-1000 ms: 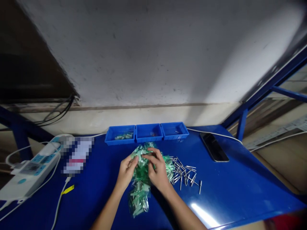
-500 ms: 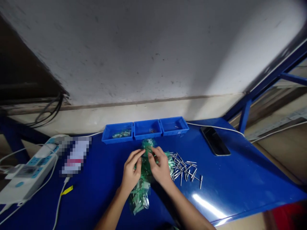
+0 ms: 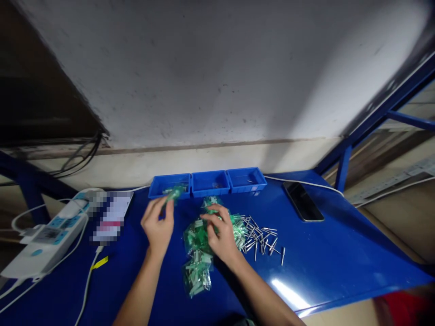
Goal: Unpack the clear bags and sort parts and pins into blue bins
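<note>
Between thumb and fingers, my left hand (image 3: 158, 224) pinches a small green plastic bag (image 3: 175, 194), blurred, just in front of the left blue bin (image 3: 156, 192). My right hand (image 3: 220, 231) hovers over a heap of green plastic bags (image 3: 197, 233), its fingers apart and slightly bent. Whether its fingertips touch the bags I cannot tell. Clear bags with pale green pieces (image 3: 197, 276) lie at the near end of the heap. Right of that hand, several loose metal pins (image 3: 260, 237) are scattered on the blue table (image 3: 326, 253).
A middle blue bin (image 3: 210, 188) and a right blue bin (image 3: 247, 181) stand in line along the wall, with a few small pieces inside. A dark phone (image 3: 303, 201) lies at the right. At the left are a power strip (image 3: 47, 240), a blurred-out phone (image 3: 112, 217) and white cables (image 3: 86, 285).
My left hand has moved left and away from the heap, carrying a small green bag toward the left bin. My right hand has stayed by the heap, its fingers loosened.
</note>
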{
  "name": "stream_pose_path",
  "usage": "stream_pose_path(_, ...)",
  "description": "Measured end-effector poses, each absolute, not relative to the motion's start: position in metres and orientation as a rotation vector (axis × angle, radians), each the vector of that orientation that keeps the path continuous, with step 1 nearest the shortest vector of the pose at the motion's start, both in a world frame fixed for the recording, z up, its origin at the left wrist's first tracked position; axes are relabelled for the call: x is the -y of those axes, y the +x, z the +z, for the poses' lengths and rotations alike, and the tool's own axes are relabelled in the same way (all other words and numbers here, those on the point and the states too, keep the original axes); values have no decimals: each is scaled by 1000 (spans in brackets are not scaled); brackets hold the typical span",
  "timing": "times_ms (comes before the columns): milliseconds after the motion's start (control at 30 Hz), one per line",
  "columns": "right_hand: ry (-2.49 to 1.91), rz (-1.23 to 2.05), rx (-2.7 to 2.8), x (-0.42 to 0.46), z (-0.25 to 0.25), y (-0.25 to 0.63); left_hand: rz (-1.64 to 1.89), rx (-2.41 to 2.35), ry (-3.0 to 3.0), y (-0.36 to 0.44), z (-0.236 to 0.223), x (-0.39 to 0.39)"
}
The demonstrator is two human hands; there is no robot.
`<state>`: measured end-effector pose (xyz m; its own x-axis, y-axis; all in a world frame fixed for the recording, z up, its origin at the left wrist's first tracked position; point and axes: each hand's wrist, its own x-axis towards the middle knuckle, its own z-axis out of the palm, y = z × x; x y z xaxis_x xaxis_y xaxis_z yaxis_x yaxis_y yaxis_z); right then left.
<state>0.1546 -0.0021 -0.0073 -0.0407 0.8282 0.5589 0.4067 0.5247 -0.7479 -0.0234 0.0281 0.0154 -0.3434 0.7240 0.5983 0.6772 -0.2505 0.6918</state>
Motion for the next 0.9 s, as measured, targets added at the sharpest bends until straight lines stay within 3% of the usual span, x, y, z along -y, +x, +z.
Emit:
stream_pose_path(67, -1134, 395, 1574, -4, -7, 163, 1662, -2127, 1911, -35, 30, -42)
stream_pose_path(167, -1245, 280, 1531, -14, -10, 177, 1188, -2321, 2113, -36, 35, -53)
stream_pose_path(267, -1373, 217, 1648, -24, -16, 183, 968, -2047, 2215, -16, 18, -49)
stream_pose_path(367, -1521, 201, 1858, -32, -21, 182, 989, -1772, 2174, 6, -4, -34)
stream_pose_path(533, -1624, 178, 1883, -36, -25, 177, 1124, -1711, 1985, 18, -20, -13)
stream_pose_path(733, -1255, 172, 1788, -13, -15, 168, 1072, -1379, 1381, 13, -15, -10)
stream_pose_path(900, -1044, 226, 1890, 13, -9, 143, 1279, -1260, 1034, 6, -10, -10)
